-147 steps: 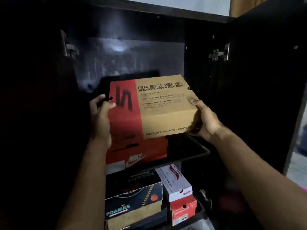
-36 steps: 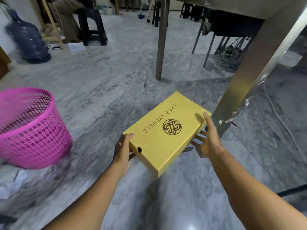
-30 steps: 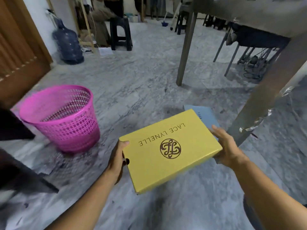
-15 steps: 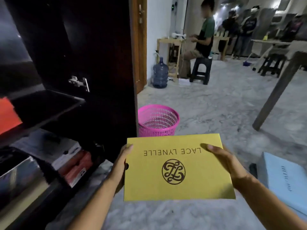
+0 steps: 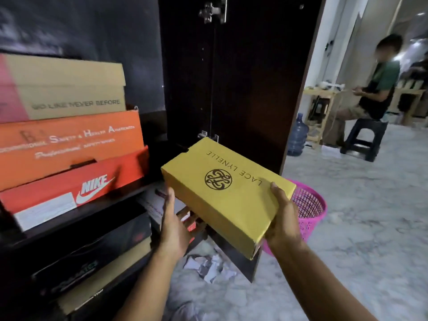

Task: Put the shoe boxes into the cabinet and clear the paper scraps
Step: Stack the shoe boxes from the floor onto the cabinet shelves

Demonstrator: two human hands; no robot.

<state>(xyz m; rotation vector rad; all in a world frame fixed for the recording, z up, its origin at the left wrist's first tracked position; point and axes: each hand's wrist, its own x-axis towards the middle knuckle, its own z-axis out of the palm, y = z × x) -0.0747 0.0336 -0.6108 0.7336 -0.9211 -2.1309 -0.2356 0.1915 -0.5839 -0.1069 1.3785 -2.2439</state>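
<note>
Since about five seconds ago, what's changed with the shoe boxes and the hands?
The tan Skechers box, then held at the cabinet, now sits on the orange stack, released. Both hands took up the yellow Lace Lynelle box from the floor and carried it to the open cabinet. Left hand and right hand still grip its ends; paper scraps remain on the floor.

Two bare forearms, sleeveless, no jewellery.

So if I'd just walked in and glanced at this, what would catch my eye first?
Probably the yellow shoe box at centre, held between the left hand and right hand in front of the open dark cabinet. Next, the stack of tan, orange and red boxes on its shelf at left, and the pink basket on the floor behind the box.
</note>
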